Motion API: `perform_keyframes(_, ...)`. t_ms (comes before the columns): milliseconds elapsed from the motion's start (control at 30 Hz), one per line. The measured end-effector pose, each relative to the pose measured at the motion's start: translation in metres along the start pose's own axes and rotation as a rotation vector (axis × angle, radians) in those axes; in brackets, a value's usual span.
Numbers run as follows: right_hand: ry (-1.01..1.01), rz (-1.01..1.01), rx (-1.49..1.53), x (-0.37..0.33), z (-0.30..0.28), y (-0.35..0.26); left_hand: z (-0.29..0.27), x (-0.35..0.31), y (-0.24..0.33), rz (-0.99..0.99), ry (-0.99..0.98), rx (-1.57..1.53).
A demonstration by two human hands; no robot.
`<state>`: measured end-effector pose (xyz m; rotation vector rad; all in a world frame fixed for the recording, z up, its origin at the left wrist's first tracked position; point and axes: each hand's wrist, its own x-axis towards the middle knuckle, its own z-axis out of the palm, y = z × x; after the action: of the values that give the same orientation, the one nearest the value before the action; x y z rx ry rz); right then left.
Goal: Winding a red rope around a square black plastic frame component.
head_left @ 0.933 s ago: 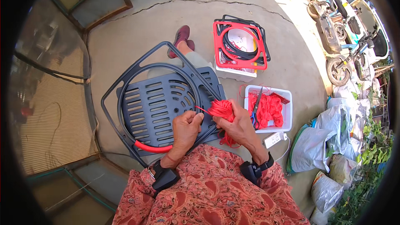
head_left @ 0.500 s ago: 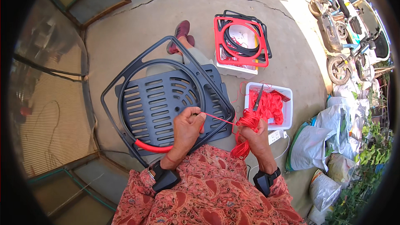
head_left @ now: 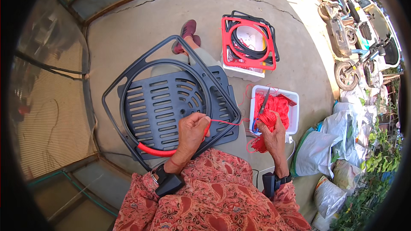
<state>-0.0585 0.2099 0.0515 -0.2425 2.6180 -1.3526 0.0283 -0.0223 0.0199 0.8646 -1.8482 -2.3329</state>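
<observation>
A dark square frame with a round ring inside leans across my lap, over a grey slotted plastic board. Red cord is wound closely round the lower part of the ring, forming a red wrapped section. At the ring's right side my left hand is closed, pinching the red cord. The cord runs slightly slack to a looped bundle of red cord gripped in my right hand. Just behind that bundle, scissors lie on more cord in a white plastic basin.
Beyond the basin, a white box carries red and black frames. White sacks stand at the right, with parked scooters farther off. A mesh-like panel borders the left side. A pale cable runs near the basin.
My right hand has moved right and slightly away with the cord bundle, nearer the basin. The cord between my hands is longer and hangs looser. My left hand has barely moved.
</observation>
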Motion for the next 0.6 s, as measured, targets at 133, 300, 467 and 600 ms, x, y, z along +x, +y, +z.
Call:
perform_keyframes(133, -0.017, 0.087, 0.057, 0.004, -0.006, -0.026, 0.000, 0.000, -0.003, -0.004, 0.028, -0.027)
perform_keyframes(300, -0.294, -0.073, -0.003, 0.008, 0.026, -0.057, -0.001, 0.005, -0.011, 0.022, -0.033, 0.052)
perform_keyframes(467, -0.405, -0.136, -0.023, 0.010, 0.038, -0.064, -0.001, 0.006, -0.010, 0.023, -0.019, 0.061)
perform_keyframes(600, -0.357, -0.091, 0.072, 0.005, 0.033, -0.061, 0.004, -0.002, -0.004, 0.083, 0.036, 0.137)
